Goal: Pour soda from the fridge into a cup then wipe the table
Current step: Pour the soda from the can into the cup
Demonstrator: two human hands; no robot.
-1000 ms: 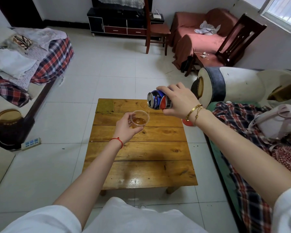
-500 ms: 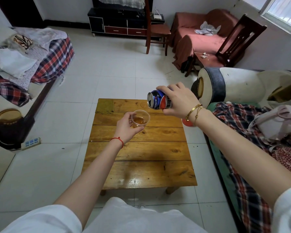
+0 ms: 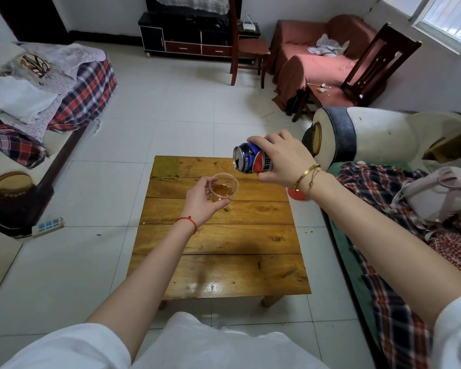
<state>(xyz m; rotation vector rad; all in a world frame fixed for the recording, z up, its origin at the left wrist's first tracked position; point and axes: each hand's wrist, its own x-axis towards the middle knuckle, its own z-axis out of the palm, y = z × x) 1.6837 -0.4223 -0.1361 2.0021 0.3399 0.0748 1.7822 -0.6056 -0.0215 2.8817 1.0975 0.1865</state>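
Head view, items near to far. White clothing (image 3: 210, 347): lower edge, cut off by the frame. Wooden table (image 3: 218, 235): low, plank top, only two front legs visible. Left hand (image 3: 201, 202): forearm extended over the table, red string at the wrist, fingers curled around a clear plastic cup (image 3: 223, 188) held above the table's far half; amber soda partly fills it. Right hand (image 3: 284, 162): gold bracelets at the wrist, fingers and thumb clasped around a blue soda can (image 3: 252, 159), tipped on its side, mouth just above the cup's rim. Stream hard to make out. Green cloth (image 3: 165, 168): table's far left corner. Red object (image 3: 294, 194): mostly hidden behind the right wrist, unidentifiable.
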